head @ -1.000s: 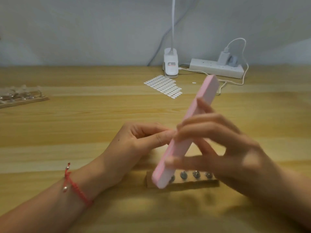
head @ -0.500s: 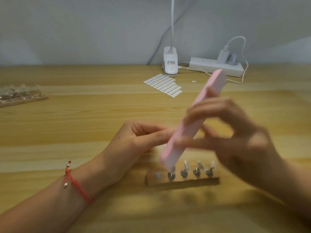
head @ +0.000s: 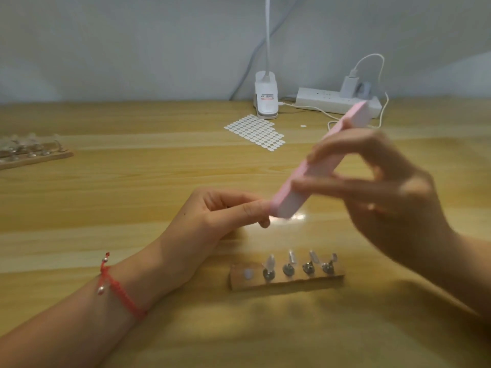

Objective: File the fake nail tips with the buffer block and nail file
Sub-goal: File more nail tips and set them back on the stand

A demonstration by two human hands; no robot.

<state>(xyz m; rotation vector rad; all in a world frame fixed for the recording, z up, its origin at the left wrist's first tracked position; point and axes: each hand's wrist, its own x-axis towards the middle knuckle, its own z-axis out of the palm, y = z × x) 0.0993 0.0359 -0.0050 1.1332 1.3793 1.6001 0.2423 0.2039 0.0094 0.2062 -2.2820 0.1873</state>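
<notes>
The right hand (head: 385, 203) grips the pink buffer block (head: 285, 203) about its middle, fingers and thumb wrapped round it. The block's low end touches the fingertips of the left hand (head: 220, 216). That hand's thumb and forefinger are pinched together on what I take for a nail tip, too small to see.

The risk, I'd say, is that a hard stroke flicks the tip loose onto the table (head: 132, 181) or scuffs the fingertips. The wooden stand (head: 287, 281) sits just below the hands, with four nail tips (head: 270, 261) upright on it and one place bare. A low swing could knock them.

The sticker sheet (head: 255, 132), lamp clip (head: 266, 99), power strip (head: 332, 102) and second rack (head: 32, 155) lie well apart. I see no nail file.
</notes>
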